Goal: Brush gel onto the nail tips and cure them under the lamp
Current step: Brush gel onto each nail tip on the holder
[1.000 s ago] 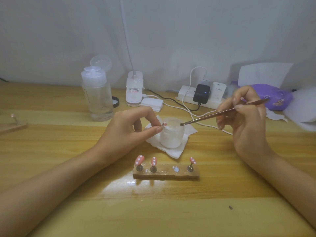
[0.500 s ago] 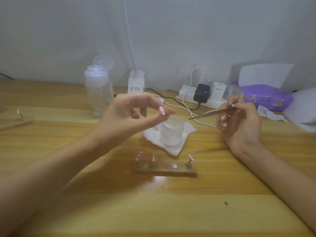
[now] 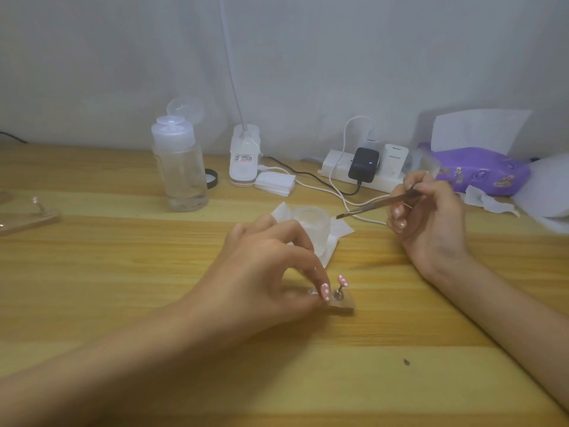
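Little legible print on the desk

The white plug adapter (image 3: 395,158) in the power strip (image 3: 334,171) carries grey lettering that appears to read "Pisen". The sticker on the lamp base (image 3: 244,158) and the print on the purple pack (image 3: 480,174) are too blurred to read.

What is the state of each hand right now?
Left hand: closed, pinching a pink nail tip at the wooden holder.
Right hand: closed, holding the brush.

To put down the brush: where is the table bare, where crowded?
Bare wood: the near strip in front of the nail stand; left of the left hand, in front of the clear bottle. Crowded: behind the jar, around cables, power strip, purple pack.
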